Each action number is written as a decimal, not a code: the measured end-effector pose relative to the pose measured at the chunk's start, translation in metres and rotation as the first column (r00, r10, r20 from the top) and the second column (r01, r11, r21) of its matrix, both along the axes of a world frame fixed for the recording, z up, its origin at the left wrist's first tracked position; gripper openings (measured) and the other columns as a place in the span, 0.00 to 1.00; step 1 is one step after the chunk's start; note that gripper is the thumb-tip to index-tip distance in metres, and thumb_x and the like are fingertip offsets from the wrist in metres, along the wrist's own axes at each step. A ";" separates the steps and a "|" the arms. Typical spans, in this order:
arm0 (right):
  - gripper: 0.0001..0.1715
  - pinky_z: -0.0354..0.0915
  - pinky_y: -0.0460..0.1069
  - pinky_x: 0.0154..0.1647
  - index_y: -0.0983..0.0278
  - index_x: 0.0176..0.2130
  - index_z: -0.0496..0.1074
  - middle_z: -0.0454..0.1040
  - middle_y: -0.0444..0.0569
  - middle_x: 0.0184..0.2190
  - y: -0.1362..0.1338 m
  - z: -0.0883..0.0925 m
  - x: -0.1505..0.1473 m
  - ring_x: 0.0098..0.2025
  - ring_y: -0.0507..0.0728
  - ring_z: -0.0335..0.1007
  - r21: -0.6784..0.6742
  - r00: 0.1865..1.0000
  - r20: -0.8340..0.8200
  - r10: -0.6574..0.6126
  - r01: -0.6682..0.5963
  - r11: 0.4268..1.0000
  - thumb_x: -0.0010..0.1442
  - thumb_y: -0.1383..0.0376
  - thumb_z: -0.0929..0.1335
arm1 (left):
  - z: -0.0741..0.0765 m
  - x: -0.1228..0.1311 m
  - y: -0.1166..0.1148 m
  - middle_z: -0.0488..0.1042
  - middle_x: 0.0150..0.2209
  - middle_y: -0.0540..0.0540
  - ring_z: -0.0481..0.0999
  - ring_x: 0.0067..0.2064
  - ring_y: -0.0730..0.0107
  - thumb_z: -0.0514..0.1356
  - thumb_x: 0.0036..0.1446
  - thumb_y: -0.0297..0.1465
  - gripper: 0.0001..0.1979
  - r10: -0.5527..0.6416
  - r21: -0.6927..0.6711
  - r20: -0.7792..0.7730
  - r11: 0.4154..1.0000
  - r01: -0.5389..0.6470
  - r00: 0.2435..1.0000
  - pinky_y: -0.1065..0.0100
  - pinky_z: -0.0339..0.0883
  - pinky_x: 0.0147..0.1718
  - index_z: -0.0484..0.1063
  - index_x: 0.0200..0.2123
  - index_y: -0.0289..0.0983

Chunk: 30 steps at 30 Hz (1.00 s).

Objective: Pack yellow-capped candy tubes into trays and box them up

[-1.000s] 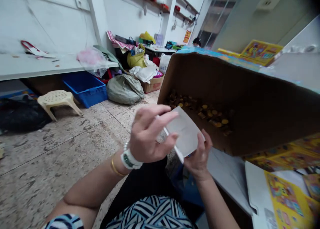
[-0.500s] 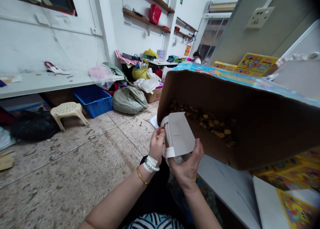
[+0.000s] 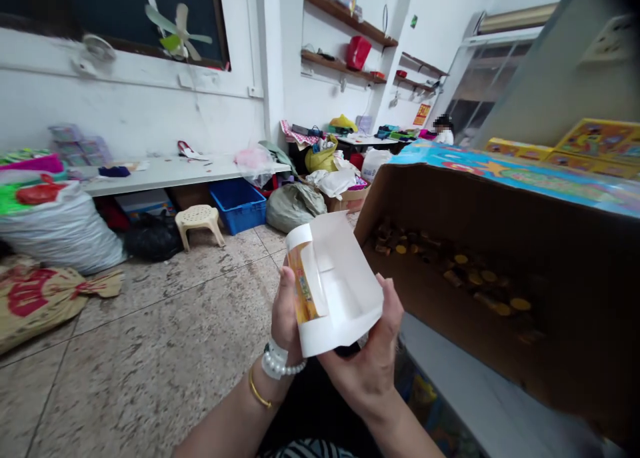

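Both my hands hold a folded white card carton [image 3: 340,288] with a yellow printed panel [image 3: 303,291] on its left side. My left hand [image 3: 286,318] grips its left edge from behind, and a pearl bracelet and gold bangle sit on that wrist. My right hand [image 3: 369,371] supports its lower right corner. Just to the right, a tilted brown cardboard box [image 3: 500,351] with a colourful printed rim faces me. Gold-coloured round pieces [image 3: 460,275] lie scattered inside it.
A white shelf edge [image 3: 480,391] runs under the box. Printed yellow boxes [image 3: 595,145] stand behind it. Across the speckled floor are a blue crate [image 3: 237,208], a stool [image 3: 199,223], several sacks and a distant seated person [image 3: 443,130].
My view has swung left, showing more of the room. The white carton has turned, its yellow printed panel now showing, and my left hand has moved behind its left edge.
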State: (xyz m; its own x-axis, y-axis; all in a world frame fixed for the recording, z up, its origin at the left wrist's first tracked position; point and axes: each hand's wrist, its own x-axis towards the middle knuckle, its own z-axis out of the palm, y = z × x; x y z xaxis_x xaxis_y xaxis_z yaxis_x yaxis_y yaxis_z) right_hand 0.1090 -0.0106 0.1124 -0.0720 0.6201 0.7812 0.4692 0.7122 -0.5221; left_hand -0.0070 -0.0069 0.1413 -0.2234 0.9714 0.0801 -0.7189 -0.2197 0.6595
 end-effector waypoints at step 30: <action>0.29 0.71 0.53 0.50 0.60 0.64 0.64 0.76 0.52 0.54 0.192 0.053 0.066 0.50 0.58 0.77 -0.542 0.844 0.437 0.311 -0.029 0.840 0.69 0.52 0.61 | -0.043 -0.007 0.013 0.79 0.52 0.44 0.73 0.60 0.47 0.57 0.53 0.56 0.33 -0.141 -0.235 0.108 0.958 0.163 0.984 0.48 0.70 0.56 0.70 0.56 0.45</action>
